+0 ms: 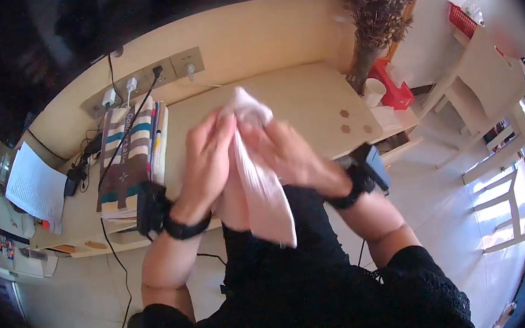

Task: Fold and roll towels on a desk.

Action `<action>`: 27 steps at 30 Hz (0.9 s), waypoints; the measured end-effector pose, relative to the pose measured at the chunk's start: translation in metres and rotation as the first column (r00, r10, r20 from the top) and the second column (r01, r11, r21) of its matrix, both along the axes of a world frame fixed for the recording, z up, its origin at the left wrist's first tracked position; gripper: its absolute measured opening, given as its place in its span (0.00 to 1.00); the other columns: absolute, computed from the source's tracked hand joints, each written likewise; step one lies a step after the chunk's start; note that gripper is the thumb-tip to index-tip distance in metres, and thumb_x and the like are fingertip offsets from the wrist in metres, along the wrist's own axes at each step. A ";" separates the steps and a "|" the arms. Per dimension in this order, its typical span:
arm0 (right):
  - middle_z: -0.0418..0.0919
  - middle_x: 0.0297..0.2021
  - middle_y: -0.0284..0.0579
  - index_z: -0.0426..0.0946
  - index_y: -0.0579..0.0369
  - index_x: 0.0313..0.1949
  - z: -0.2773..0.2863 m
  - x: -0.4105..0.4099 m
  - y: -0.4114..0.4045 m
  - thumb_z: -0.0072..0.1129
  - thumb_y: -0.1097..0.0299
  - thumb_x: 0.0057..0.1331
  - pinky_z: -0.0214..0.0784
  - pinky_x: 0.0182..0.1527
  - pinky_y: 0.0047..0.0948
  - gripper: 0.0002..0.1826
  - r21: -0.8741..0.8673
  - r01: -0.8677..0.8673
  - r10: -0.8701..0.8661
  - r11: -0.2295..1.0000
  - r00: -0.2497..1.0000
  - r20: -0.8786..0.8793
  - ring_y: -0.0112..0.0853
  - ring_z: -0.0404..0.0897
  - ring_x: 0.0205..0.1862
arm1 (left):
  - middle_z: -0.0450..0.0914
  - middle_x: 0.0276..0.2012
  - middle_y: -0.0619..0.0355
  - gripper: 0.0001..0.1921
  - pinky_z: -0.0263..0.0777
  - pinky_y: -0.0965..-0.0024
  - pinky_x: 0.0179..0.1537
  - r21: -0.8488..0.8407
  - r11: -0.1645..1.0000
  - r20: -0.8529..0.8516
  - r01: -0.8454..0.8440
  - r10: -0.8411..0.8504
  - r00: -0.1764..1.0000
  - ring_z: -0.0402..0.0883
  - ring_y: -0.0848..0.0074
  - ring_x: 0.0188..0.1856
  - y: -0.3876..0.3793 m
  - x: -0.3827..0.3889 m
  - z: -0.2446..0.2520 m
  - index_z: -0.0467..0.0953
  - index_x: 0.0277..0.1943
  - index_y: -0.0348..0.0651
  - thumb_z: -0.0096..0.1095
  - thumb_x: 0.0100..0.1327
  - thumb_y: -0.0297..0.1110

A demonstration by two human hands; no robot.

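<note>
A pale pink, ribbed piece of cloth (265, 192) hangs from both hands in front of my body. My left hand (206, 158) grips its upper part, thumb pressed near the top. From the other side my right hand (285, 149) holds the same bunched upper section; its fingers are blurred and partly hidden by the fabric. The cloth's top end forms a peak above the hands, and two layers drop loosely below them. Whether it is a garment or a towel I cannot tell. Both wrists carry black straps with box-shaped devices.
Behind the hands stands a cream cabinet (303, 97). Folded striped textiles (123, 164) lie at its left, crossed by a black cable. Plugs fill a wall socket strip (148, 77). Dried flowers (378, 7), a red plastic holder (391, 88) and a white chair (484, 78) are at the right.
</note>
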State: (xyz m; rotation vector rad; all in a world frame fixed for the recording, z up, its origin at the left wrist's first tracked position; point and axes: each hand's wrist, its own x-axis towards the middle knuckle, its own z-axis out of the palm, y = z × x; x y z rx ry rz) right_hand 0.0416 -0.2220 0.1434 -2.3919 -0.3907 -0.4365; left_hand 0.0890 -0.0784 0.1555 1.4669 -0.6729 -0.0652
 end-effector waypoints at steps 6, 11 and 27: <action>0.78 0.27 0.58 0.74 0.60 0.35 0.046 0.074 -0.028 0.45 0.60 0.60 0.73 0.33 0.44 0.15 -0.482 0.328 -0.281 0.813 0.945 0.169 0.51 0.79 0.31 | 0.74 0.27 0.64 0.13 0.65 0.77 0.31 0.010 0.968 0.235 -0.251 0.242 0.941 0.68 0.86 0.30 -0.031 0.078 0.002 0.75 0.35 0.33 0.50 0.65 0.36; 0.80 0.26 0.52 0.77 0.61 0.39 0.054 0.122 -0.132 0.50 0.64 0.58 0.72 0.30 0.39 0.15 -0.093 0.383 -0.353 0.919 0.905 0.239 0.44 0.80 0.28 | 0.80 0.40 0.55 0.15 0.73 0.72 0.40 -0.416 0.878 -0.497 -0.237 -0.001 0.868 0.79 0.74 0.37 0.001 0.117 0.034 0.76 0.44 0.38 0.54 0.61 0.41; 0.64 0.54 0.53 0.60 0.55 0.58 -0.151 0.027 -0.215 0.55 0.67 0.57 0.57 0.57 0.41 0.28 -0.138 0.489 -0.443 0.861 0.856 0.268 0.46 0.62 0.58 | 0.78 0.42 0.50 0.23 0.67 0.67 0.47 0.523 0.750 -0.122 -0.405 0.536 0.835 0.76 0.68 0.41 0.140 0.132 -0.164 0.70 0.50 0.30 0.63 0.56 0.37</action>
